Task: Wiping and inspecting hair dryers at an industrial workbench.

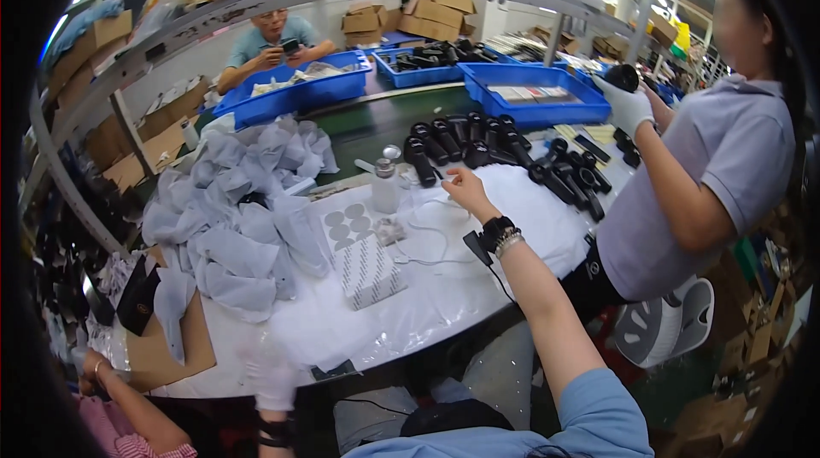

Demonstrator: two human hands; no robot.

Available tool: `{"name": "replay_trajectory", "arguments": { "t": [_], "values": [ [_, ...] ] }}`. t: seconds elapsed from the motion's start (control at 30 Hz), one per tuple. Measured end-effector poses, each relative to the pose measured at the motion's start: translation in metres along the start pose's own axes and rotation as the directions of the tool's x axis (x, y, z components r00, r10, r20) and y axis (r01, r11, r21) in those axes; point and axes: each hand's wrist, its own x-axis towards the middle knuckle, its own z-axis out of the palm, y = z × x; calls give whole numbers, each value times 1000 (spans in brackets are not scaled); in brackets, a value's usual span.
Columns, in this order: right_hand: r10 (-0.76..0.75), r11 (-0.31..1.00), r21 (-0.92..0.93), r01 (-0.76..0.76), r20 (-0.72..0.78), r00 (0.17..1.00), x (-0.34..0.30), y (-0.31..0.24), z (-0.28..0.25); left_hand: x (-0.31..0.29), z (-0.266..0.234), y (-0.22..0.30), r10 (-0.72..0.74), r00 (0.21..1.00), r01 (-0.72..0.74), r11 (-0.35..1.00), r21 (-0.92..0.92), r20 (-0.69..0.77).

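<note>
My right hand reaches over the middle of the table, its fingers bent together at a small dark piece I cannot make out. It is just in front of a row of black handheld devices with thick handles. A thin white cable lies below it on the white sheet. My left hand, in a white glove, is smeared by motion at the table's near edge. Near the middle are a clear bottle, a sheet of grey round stickers and a white patterned box.
A heap of pale grey bags covers the table's left. Blue bins stand at the back. On the right, a person with white gloves holds a black device. Another person sits across; an arm shows lower left.
</note>
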Motion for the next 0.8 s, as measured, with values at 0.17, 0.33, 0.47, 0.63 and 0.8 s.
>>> {"name": "replay_trajectory", "arguments": {
  "t": [0.17, 0.33, 0.47, 0.63, 0.8],
  "values": [
    [36, 955, -288, -71, -124, 992, 68, 19, 66, 30, -143, 112, -56, 961, -142, 741, -656, -272],
    [107, 836, -534, -126, -65, 992, 81, -3, 122, 40, -119, 99, -36, 915, -201, 824, -530, -402],
    [178, 814, -550, -185, -66, 982, 97, -13, 129, 45, -110, 93, -14, 892, -251, 817, -519, -452],
    [151, 964, -183, -195, -231, 961, 105, 14, 83, 47, -108, 107, -13, 891, -266, 796, -544, -455],
    [80, 920, 392, -14, -153, 985, -3, -76, 46, 40, -117, 92, -23, 900, -258, 775, -576, -434]
  ]
}}
